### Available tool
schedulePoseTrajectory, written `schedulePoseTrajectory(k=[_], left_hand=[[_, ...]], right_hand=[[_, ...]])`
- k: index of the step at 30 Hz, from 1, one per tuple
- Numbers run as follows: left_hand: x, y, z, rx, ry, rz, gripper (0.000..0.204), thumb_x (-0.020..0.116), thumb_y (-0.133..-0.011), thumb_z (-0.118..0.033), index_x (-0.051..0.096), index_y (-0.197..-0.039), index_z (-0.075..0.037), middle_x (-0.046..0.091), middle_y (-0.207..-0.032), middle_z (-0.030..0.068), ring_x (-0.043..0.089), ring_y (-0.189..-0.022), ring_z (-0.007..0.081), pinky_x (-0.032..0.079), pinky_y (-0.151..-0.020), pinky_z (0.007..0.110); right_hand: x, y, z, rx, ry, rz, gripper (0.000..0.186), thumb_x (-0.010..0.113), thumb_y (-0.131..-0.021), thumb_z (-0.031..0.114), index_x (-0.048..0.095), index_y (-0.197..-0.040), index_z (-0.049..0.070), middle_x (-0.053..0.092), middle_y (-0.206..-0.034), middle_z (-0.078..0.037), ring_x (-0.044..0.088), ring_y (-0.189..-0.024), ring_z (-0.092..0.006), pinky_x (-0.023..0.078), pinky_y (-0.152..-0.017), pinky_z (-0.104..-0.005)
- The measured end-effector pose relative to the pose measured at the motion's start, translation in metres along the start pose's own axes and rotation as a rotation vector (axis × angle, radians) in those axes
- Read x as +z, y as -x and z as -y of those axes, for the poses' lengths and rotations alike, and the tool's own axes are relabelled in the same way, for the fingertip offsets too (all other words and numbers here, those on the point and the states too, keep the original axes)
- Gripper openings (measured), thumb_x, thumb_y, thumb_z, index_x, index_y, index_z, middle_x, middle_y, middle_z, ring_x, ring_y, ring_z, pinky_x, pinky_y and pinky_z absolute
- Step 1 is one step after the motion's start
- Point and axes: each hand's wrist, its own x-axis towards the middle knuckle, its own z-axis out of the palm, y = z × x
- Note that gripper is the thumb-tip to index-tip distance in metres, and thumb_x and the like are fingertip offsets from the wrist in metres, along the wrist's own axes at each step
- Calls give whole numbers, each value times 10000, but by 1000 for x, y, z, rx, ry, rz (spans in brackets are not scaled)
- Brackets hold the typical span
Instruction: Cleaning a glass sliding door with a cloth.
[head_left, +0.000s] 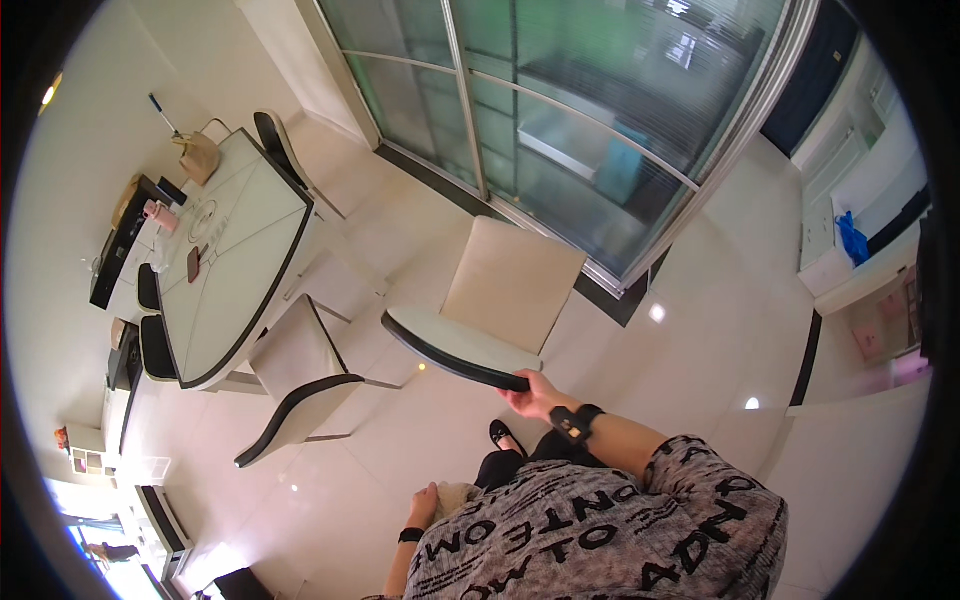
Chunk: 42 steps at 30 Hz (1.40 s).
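My right hand (533,395) is closed on the black top edge of a cream dining chair (515,280), at the right end of its backrest. The chair stands apart from the table, its seat pointing toward the glass sliding doors. Close to my body, my left hand (424,506) is curled against a crumpled cream cloth (456,497), which my shirt partly covers. Its fingers look closed round the cloth. Dark bands circle both wrists, the right one carrying a small dark device.
A glass-topped dining table (235,285) stands at the left, bearing a phone (194,264), a pink cup (157,212) and a beige bag (198,158). Another cream chair (300,375) stands at its near side. Framed glass sliding doors (560,110) rise ahead. A blue bag (852,238) hangs far right.
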Motion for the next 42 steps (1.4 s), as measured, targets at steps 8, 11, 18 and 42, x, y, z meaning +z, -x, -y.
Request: schedulePoseTrajectory(k=[8, 11, 18, 42], left_hand=[[17, 9, -61, 71, -11, 50, 545, 416, -835, -443, 627, -935, 50, 639, -904, 238, 609, -887, 342, 448, -790, 396], [25, 17, -99, -1, -17, 97, 546, 416, -835, -450, 629, -947, 40, 639, -910, 235, 609, -897, 345, 449, -798, 396], [60, 38, -138, -85, -77, 150, 511, 399, -837, -458, 648, -964, -30, 634, -972, 211, 587, -951, 363, 434, -852, 405], [155, 152, -98, -196, 132, 78, 542, 400, -859, -476, 595, -1109, -36, 598, -1097, 206, 558, -1025, 372, 413, -912, 408]], right_hand=[[-165, 133, 95, -381, 354, -202, 194, 581, -766, 286, 518, -797, 105, 508, -669, -55, 518, -623, -186, 385, -452, -250], [-207, 179, 118, -548, 438, -378, 249, 606, -754, 352, 525, -821, 127, 502, -687, -20, 513, -649, -162, 402, -509, -259], [-191, 242, 93, -545, 407, -389, 588, 641, -756, 455, 426, -1222, 168, 430, -1178, -58, 419, -1069, -252, 402, -880, -498], [-229, 206, 93, -625, 560, -189, 280, 562, -783, 349, 524, -921, 108, 577, -829, -60, 565, -764, -217, 480, -691, -360]])
